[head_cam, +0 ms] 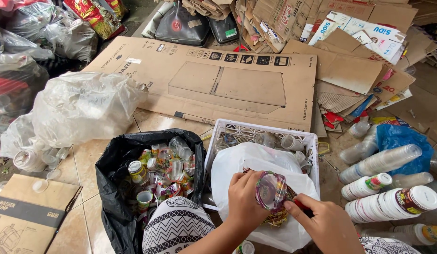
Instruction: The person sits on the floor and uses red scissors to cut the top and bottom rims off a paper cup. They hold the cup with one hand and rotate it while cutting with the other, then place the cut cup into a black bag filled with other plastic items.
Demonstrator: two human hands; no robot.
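My left hand (243, 197) grips a clear plastic cup (271, 190) with a colourful foil lid, held over a white plastic bag (256, 162). My right hand (324, 221) pinches at the cup's rim from the right, with something small and red between its fingers. Under the cup lies a tangle of peeled lids (277, 217) in the bag. The bag sits in a white plastic crate (261, 131).
A black bag (117, 164) full of used cups stands left of the crate. Stacks of nested cups (392, 200) lie at the right by a blue bag (399, 138). Flattened cardboard (218, 80) covers the floor ahead. Clear bags (82, 106) sit at the left.
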